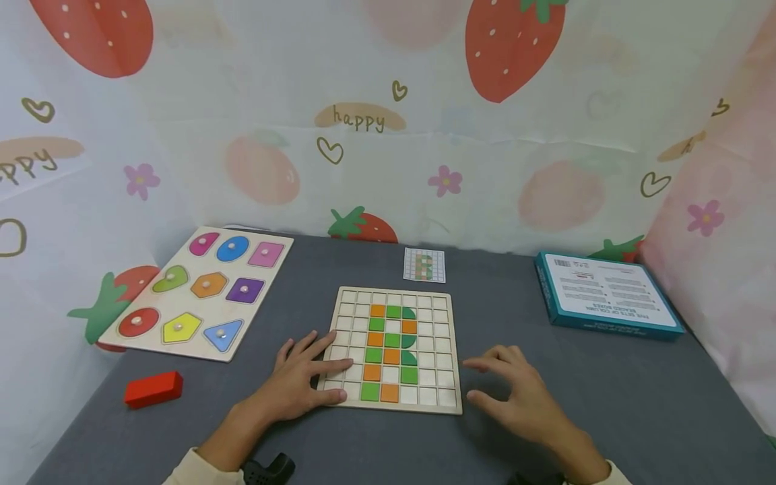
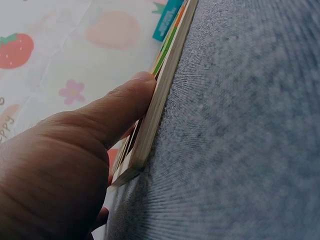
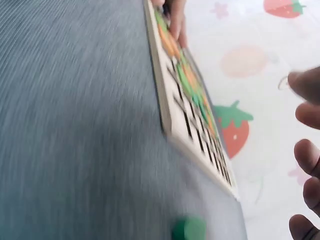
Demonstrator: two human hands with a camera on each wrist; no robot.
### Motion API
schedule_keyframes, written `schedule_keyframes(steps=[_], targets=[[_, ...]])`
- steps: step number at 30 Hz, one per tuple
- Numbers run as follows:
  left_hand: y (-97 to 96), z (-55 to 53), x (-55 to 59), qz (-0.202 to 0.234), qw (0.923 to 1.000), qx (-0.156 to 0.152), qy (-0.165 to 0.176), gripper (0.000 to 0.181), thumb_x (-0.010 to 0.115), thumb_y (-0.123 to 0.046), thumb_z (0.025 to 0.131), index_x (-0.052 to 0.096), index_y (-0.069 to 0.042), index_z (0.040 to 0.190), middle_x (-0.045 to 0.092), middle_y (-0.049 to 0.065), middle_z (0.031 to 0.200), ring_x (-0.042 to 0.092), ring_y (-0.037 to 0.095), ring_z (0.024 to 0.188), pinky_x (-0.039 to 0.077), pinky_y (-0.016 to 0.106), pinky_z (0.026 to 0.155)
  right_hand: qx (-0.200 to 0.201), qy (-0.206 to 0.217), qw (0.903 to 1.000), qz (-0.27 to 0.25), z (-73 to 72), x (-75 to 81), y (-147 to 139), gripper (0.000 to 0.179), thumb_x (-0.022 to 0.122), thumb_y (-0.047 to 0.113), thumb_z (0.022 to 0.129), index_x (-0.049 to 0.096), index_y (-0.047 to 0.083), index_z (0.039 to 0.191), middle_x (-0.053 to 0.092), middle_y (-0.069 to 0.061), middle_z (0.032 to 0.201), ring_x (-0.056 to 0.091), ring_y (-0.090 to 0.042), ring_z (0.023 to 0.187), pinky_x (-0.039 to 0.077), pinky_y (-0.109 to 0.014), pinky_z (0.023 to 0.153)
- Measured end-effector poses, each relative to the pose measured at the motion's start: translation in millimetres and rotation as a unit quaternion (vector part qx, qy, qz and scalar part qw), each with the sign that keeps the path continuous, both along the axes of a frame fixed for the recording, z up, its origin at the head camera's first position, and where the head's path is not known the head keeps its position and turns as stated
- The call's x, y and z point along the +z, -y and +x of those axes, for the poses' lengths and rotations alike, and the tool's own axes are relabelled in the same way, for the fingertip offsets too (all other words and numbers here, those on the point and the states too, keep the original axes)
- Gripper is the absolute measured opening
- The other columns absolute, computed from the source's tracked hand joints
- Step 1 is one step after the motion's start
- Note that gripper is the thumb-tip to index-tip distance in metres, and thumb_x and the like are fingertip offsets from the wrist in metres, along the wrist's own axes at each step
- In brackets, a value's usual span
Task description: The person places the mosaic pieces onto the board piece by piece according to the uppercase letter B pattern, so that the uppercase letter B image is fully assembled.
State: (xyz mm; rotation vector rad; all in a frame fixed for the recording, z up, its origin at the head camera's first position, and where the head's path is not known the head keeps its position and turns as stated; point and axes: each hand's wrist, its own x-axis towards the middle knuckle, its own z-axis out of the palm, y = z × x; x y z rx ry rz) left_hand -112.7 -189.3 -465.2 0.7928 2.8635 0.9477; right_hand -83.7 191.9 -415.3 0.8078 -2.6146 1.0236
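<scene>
A square wooden grid board (image 1: 418,408) lies on the table in front of me. In its middle columns are orange and green square tiles (image 1: 390,393), with dark green curved-edged tiles (image 1: 409,358) along their right side. My left hand (image 1: 294,387) rests on the board's left edge, fingers spread across the rim and thumb at the near left corner. In the left wrist view that thumb (image 2: 117,107) presses along the board's side. To the right of the board hovers my right hand (image 1: 515,397), holding nothing, with thumb and forefinger apart. Its fingertips (image 3: 307,150) show in the right wrist view.
Behind the board lies a small pattern card (image 1: 424,265). A knobbed shape puzzle (image 1: 197,266) is at the left, with a red block (image 1: 153,389) nearer me. At the right is a teal box (image 1: 612,293). The right wrist view shows a small dark green piece (image 3: 190,229).
</scene>
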Motion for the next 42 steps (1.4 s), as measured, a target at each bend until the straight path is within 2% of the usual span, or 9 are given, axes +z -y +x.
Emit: schedule_keyframes(steps=[6, 10, 15, 21, 25, 29, 33, 39, 42], targets=[[-0.3, 0.1, -0.4, -0.007, 1.0, 0.0, 0.006, 0.057, 0.069, -0.055, 0.082, 0.064, -0.026, 0.131, 0.032, 0.011, 0.153, 0.017, 0.044, 0.14, 0.001, 0.068, 0.102, 0.043, 0.015, 0.9989, 0.013, 2.2, -0.8, -27, 0.045, 0.082, 0.014, 0.079, 0.067, 0.02, 0.121, 0.058, 0.005, 0.105, 0.046, -0.014, 0.092, 0.044, -0.04, 0.072], [-0.5, 0.1, -0.3, -0.009, 0.9999, 0.0, 0.007, 0.057, 0.07, -0.055, 0.082, 0.064, -0.026, 0.131, 0.032, 0.01, 0.153, 0.017, 0.044, 0.14, 0.001, 0.068, 0.103, 0.044, 0.04, 0.9975, 0.037, 2.2, -2.4, -40, 0.041, 0.081, 0.019, 0.08, 0.069, 0.017, 0.119, 0.058, 0.007, 0.105, 0.044, -0.009, 0.094, 0.045, -0.039, 0.073], [-0.5, -0.2, 0.3, -0.011, 0.9999, 0.0, 0.008, 0.057, 0.07, -0.054, 0.082, 0.064, -0.026, 0.131, 0.031, 0.009, 0.154, 0.016, 0.043, 0.14, 0.001, 0.067, 0.103, 0.035, 0.09, 0.9936, 0.058, 1.6, -9.7, -46, 0.036, 0.079, 0.029, 0.082, 0.07, 0.016, 0.115, 0.058, 0.009, 0.102, 0.046, -0.011, 0.091, 0.045, -0.04, 0.072], [-0.4, -0.3, 0.1, -0.008, 0.9999, 0.001, 0.011, 0.058, 0.069, -0.056, 0.082, 0.064, -0.026, 0.132, 0.031, 0.009, 0.154, 0.015, 0.042, 0.141, 0.0, 0.067, 0.103, 0.071, 0.105, 0.9897, 0.067, -0.2, -19.4, -46, 0.037, 0.078, 0.033, 0.083, 0.068, 0.02, 0.117, 0.054, 0.013, 0.093, 0.044, -0.011, 0.086, 0.04, -0.034, 0.07], [-0.2, 0.1, -0.2, -0.005, 0.9999, 0.0, 0.012, 0.058, 0.068, -0.057, 0.082, 0.064, -0.027, 0.132, 0.031, 0.01, 0.154, 0.016, 0.043, 0.14, 0.0, 0.067, 0.103, 0.096, 0.103, 0.9871, 0.076, -0.7, -22.5, -45, 0.038, 0.078, 0.017, 0.083, 0.067, 0.024, 0.12, 0.054, 0.016, 0.092, 0.041, -0.01, 0.086, 0.031, -0.033, 0.07], [0.0, -0.1, 0.1, -0.002, 1.0, 0.0, 0.007, 0.057, 0.068, -0.056, 0.083, 0.064, -0.026, 0.131, 0.032, 0.011, 0.153, 0.017, 0.044, 0.14, 0.0, 0.068, 0.102, 0.109, 0.11, 0.9856, 0.068, -1.1, -22.2, -44, 0.055, 0.07, -0.008, 0.078, 0.067, 0.027, 0.12, 0.059, 0.015, 0.102, 0.041, -0.012, 0.088, 0.027, -0.037, 0.071], [-0.3, -0.6, 0.3, -0.006, 1.0, 0.002, 0.004, 0.057, 0.068, -0.057, 0.083, 0.064, -0.026, 0.131, 0.032, 0.011, 0.153, 0.017, 0.044, 0.14, 0.001, 0.068, 0.102, 0.091, 0.107, 0.9883, 0.06, -0.7, -21.0, -45, 0.052, 0.071, -0.007, 0.077, 0.068, 0.028, 0.116, 0.058, 0.014, 0.104, 0.042, -0.013, 0.089, 0.028, -0.039, 0.073], [-0.1, -0.5, 1.0, -0.009, 0.9999, 0.001, 0.005, 0.057, 0.068, -0.056, 0.083, 0.064, -0.026, 0.131, 0.032, 0.011, 0.153, 0.017, 0.044, 0.14, 0.001, 0.068, 0.102, 0.02, 0.11, 0.9893, 0.094, 0.0, -21.0, -45, 0.022, 0.082, 0.032, 0.078, 0.07, 0.028, 0.097, 0.052, 0.016, 0.092, 0.04, -0.011, 0.083, 0.027, -0.037, 0.071], [0.3, -0.4, 1.7, -0.01, 0.9999, 0.0, 0.006, 0.058, 0.068, -0.056, 0.083, 0.064, -0.026, 0.132, 0.031, 0.01, 0.154, 0.016, 0.043, 0.14, 0.0, 0.068, 0.103, 0.016, 0.108, 0.989, 0.1, -0.8, -22.1, -45, 0.018, 0.082, 0.029, 0.078, 0.07, 0.029, 0.092, 0.053, 0.017, 0.092, 0.041, -0.01, 0.083, 0.028, -0.038, 0.071]])
